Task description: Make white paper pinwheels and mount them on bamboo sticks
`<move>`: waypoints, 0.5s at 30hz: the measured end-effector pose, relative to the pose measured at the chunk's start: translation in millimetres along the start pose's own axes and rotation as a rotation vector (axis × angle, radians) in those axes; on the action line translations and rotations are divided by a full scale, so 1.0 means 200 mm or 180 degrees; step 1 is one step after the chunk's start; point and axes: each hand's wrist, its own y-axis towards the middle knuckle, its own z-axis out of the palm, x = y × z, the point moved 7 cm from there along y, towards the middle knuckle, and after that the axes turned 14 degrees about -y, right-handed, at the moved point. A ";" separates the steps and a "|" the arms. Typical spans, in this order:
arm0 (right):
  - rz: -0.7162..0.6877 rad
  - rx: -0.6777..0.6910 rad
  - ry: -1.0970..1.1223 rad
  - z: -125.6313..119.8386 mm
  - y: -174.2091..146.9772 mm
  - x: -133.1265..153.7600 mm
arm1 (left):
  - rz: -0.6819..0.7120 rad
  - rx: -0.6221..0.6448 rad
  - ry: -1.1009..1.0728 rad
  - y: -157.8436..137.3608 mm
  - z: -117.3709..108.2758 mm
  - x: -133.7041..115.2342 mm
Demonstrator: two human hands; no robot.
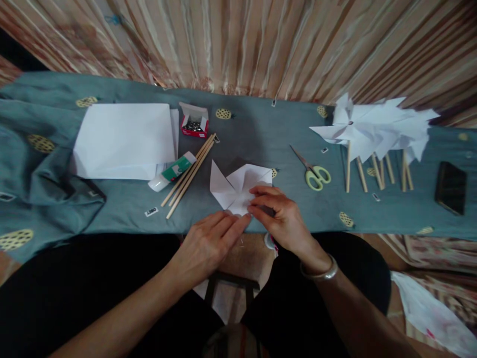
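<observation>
A partly folded white paper pinwheel (238,191) lies near the front edge of the cloth-covered table, two of its points standing up at the left and the top right. My left hand (210,238) holds its near edge, fingers close together and thumb stretched toward the right. At the paper's lower right, my right hand (281,216) pinches the sheet between thumb and fingertips. The two thumbs almost meet there; the exact fold beneath them is hidden.
Left of the pinwheel are wooden sticks (191,175), a glue tube (173,171), a red box of metal pins (194,122) and stacked white paper (122,141). To the right lie scissors (313,171), several finished pinwheels on sticks (376,127) and a dark phone (450,188).
</observation>
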 end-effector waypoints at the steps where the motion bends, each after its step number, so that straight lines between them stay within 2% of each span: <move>1: 0.0011 -0.0054 -0.0087 0.00 0.00 0.01 | -0.0011 0.0056 -0.0028 0.00 0.00 0.00; 9: 0.0135 -0.0251 -0.0494 0.02 0.01 0.04 | -0.0074 0.0112 -0.0077 0.02 0.01 0.00; 15: 0.0206 -0.0253 -0.0233 0.02 0.02 0.04 | -0.0117 0.0132 -0.0148 0.03 0.00 0.00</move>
